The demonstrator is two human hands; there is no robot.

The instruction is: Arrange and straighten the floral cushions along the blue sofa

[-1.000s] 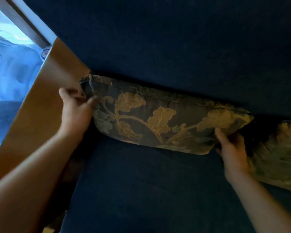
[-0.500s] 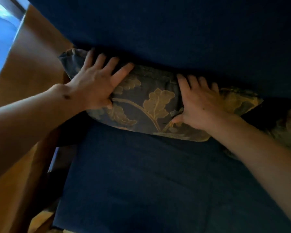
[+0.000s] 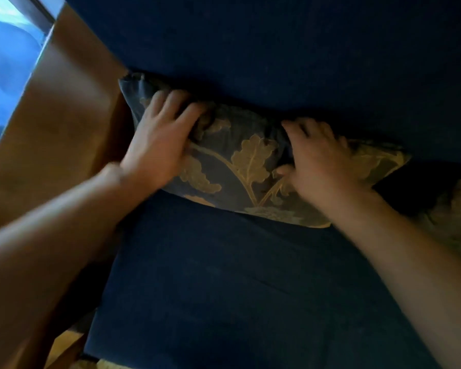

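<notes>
Pressing the floral cushion point(image 3: 250, 161) against the sofa point(image 3: 250, 275) back, both hands' curled fingers point(image 3: 171, 102) dig into its top.

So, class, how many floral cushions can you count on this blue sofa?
2. One dark leaf-patterned floral cushion lies against the backrest under both hands; a second floral cushion sits at the right edge, partly cropped. Others may lie beyond view.

second floral cushion point(image 3: 455, 222) cut off at right edge, left hand point(image 3: 157, 147) motion-blurred, fingers point(image 3: 304, 126) pressed into fabric
</notes>
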